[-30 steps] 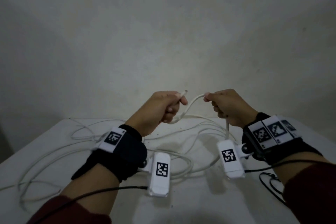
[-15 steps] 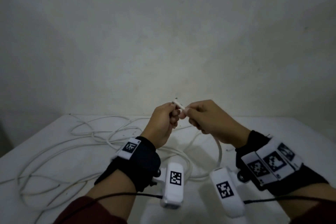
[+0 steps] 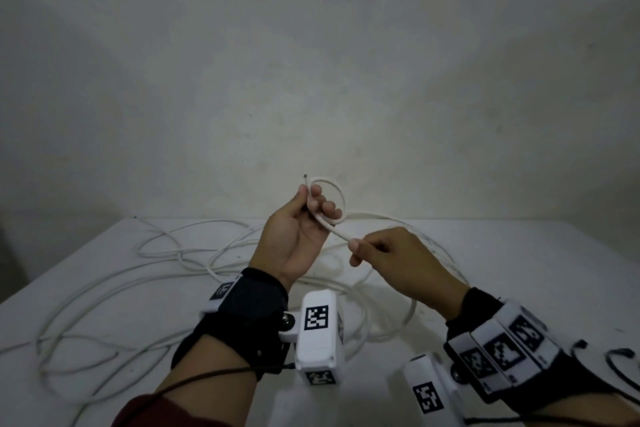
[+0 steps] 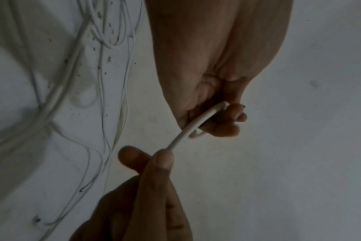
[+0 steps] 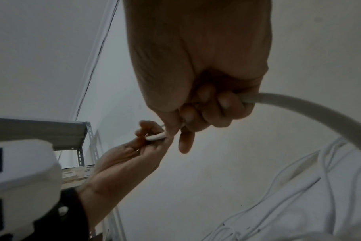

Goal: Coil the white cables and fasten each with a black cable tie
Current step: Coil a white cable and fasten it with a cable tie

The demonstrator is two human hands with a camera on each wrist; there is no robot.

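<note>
A white cable (image 3: 341, 196) makes one small loop above the table. My left hand (image 3: 313, 204), palm turned toward me, grips the cable's cut end and the loop's crossing in its curled fingers (image 4: 223, 124). From there the cable runs down to my right hand (image 3: 356, 250), which pinches it between thumb and forefinger (image 4: 163, 159). In the right wrist view the cable (image 5: 299, 104) leaves my right fist and curves down to the table. The rest of the white cables (image 3: 173, 253) lie in loose tangled loops on the white table (image 3: 519, 253). No black cable tie is in view.
The table stands against a plain wall. Thin black wires (image 3: 620, 357) from the wrist cameras lie at the table's right edge. A grey metal shelf (image 5: 52, 130) shows off to the left in the right wrist view.
The hands met at the cable end half a second ago. Since then my left hand has turned palm up with a small loop in it, and my right hand has moved down-right along the cable.
</note>
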